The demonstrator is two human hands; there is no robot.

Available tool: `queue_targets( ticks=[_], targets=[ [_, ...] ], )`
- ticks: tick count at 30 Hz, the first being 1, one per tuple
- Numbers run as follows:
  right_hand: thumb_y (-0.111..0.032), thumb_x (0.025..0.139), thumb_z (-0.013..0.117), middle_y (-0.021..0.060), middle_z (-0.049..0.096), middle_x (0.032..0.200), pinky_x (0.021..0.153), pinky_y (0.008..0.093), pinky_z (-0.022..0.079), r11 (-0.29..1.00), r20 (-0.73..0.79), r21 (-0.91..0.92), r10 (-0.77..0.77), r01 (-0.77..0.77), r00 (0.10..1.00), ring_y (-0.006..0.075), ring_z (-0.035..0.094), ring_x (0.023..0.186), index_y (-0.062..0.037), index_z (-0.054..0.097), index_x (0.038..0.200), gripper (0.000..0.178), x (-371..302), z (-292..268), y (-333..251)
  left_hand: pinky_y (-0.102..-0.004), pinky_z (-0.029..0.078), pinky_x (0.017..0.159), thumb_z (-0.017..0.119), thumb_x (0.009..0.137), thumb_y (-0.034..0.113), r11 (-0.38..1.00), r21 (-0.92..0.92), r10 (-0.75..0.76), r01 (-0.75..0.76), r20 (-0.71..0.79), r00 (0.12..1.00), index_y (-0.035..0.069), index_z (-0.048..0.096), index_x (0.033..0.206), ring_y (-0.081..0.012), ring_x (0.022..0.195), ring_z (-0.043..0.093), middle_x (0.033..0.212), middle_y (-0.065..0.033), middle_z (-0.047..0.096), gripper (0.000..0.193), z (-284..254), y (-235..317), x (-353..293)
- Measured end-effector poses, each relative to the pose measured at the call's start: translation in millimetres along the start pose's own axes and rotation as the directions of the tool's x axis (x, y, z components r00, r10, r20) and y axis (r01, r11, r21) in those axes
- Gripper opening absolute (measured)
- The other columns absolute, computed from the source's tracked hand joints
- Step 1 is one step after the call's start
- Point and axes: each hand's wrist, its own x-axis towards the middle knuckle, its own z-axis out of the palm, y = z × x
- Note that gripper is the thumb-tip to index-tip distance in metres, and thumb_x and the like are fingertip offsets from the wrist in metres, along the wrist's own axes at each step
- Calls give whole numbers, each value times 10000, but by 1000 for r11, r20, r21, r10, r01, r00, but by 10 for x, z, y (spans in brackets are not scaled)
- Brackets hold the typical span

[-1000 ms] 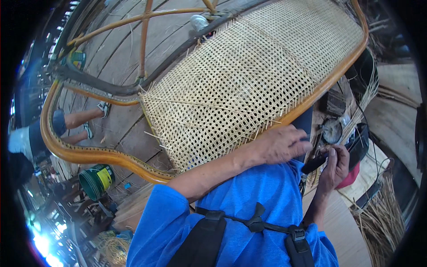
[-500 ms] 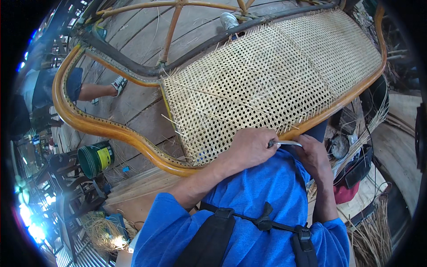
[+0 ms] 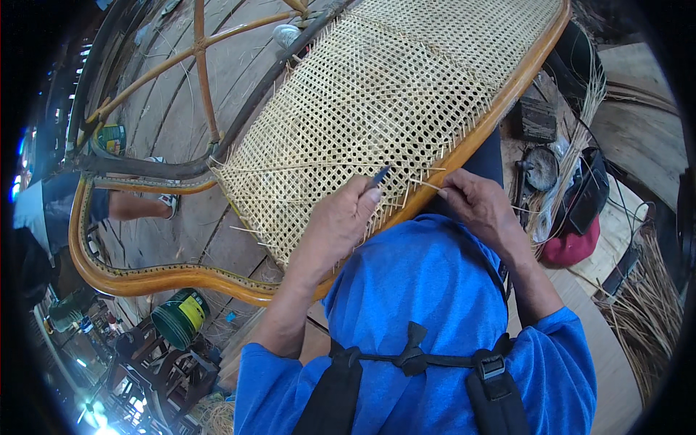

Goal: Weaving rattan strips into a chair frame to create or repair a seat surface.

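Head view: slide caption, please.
Left hand holds a pointed tool over a woven cane panel; right hand pinches a cane strand.

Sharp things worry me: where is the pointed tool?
Near the head view's middle, the tool juts from the left hand over the woven cane, left of the right hand.

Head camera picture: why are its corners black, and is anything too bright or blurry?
Head view: the wide fisheye lens leaves a dark surround; in the head view, white glare washes out part of the lower left; also in the head view, the woven cane panel, left hand and right hand look fairly clear.
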Motion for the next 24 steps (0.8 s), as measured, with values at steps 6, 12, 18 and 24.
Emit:
queue_targets(
  ticks=[6, 12, 18, 24],
  targets=[
    [-284, 902, 547, 182, 600, 729, 656, 459, 479, 968, 58, -228, 123, -107, 991, 382, 608, 736, -45, 572, 862, 243, 148, 13, -92, -449, 467, 638, 467, 934, 296, 860, 451, 224, -239, 86, 971, 42, 552, 902, -354, 715, 610, 736, -167, 601, 270, -99, -104, 243],
    [-278, 880, 519, 224, 630, 740, 692, 490, 490, 927, -8, -295, 242, -233, 970, 404, 625, 761, -30, 588, 834, 261, 203, 148, -231, -457, 493, 626, 497, 892, 232, 722, 639, 155, -264, 222, 963, 35, 612, 828, -359, 699, 643, 693, -163, 630, 237, -109, 158, 556],
    [-236, 851, 511, 230, 632, 742, 685, 487, 495, 907, -32, -300, 300, -295, 953, 402, 630, 759, -31, 603, 800, 231, 289, 204, -204, -423, 507, 586, 534, 844, 195, 587, 730, 160, -350, 318, 934, 60, 679, 752, -291, 688, 669, 703, -142, 659, 218, -104, 436, 718],
    [-230, 861, 539, 201, 599, 675, 622, 482, 486, 942, -137, -285, 143, -177, 980, 393, 615, 707, -52, 545, 796, 190, 199, 427, 8, -397, 536, 615, 582, 779, 155, 396, 741, 242, -542, 484, 841, 59, 706, 760, -297, 708, 679, 751, -132, 682, 157, -20, 473, 776]
  ],
)
